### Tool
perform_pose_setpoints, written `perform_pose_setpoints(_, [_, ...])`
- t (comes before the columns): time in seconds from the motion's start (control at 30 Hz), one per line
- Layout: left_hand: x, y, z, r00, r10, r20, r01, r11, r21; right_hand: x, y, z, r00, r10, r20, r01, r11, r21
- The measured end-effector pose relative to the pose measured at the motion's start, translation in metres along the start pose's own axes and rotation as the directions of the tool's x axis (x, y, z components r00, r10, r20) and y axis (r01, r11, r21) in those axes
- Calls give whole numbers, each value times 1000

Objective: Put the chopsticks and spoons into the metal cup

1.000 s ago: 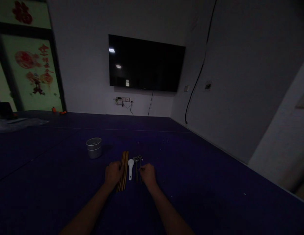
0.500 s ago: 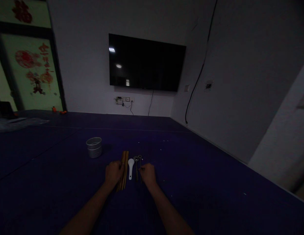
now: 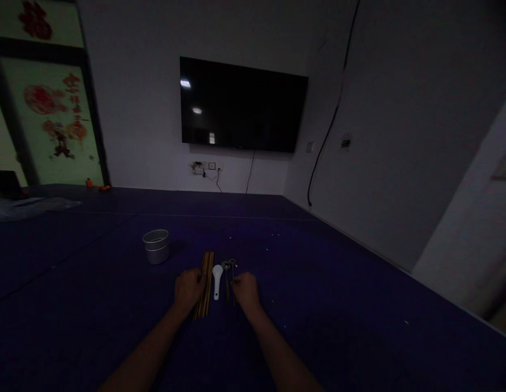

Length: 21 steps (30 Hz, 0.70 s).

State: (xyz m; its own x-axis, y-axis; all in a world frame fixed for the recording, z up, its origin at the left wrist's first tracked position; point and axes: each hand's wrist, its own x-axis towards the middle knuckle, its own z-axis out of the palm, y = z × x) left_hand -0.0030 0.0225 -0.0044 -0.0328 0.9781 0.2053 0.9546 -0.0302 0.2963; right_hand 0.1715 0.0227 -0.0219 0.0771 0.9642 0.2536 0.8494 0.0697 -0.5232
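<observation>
A bundle of wooden chopsticks [image 3: 205, 291] lies on the blue surface. My left hand [image 3: 189, 289] is closed at its left side, with thumb and fingers on the chopsticks. A white spoon [image 3: 217, 280] lies just right of them, untouched. Two metal spoons lie beside it; the left metal spoon [image 3: 226, 277] is free of both hands. My right hand [image 3: 247, 289] has its fingers pinched on the handle of the right metal spoon [image 3: 232, 267]. The fingers partly hide that handle. A grey metal pot [image 3: 156, 251] without a visible handle stands upright, left and beyond my left hand.
Small white scraps [image 3: 275, 234] dot the blue surface [image 3: 338, 326]. Clear plastic sheeting [image 3: 41, 204] and small orange objects [image 3: 103, 188] lie at the far left. A television [image 3: 242, 106] hangs on the wall; a black cable [image 3: 328, 136] runs down at the right.
</observation>
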Motion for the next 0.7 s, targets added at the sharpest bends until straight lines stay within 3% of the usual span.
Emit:
perform_pose_setpoints(0.33, [-1,0,2,1000,8,-7,-8,1000,-26,-6,-6,-7,999,7,-37,-7,1000,-5])
perform_pose_setpoints(0.43, [1,0,-6,984,7,-180,-22,996,-83,-7,-11,-14,998,5,-60,-5,1000,-4])
perform_pose_setpoints(0.57, [8,-13,-25,860,-30,-510,-26,995,-101,-11,-19,-22,995,-12,-96,10,1000,-21])
perform_pose_setpoints(0.63, [12,-27,-33,819,-56,-571,6,996,-88,-14,-22,-24,993,-40,-110,37,999,-26])
perform_pose_setpoints(0.7, [17,-42,-38,809,-95,-581,56,995,-85,-17,-24,-24,991,-67,-115,64,998,-24])
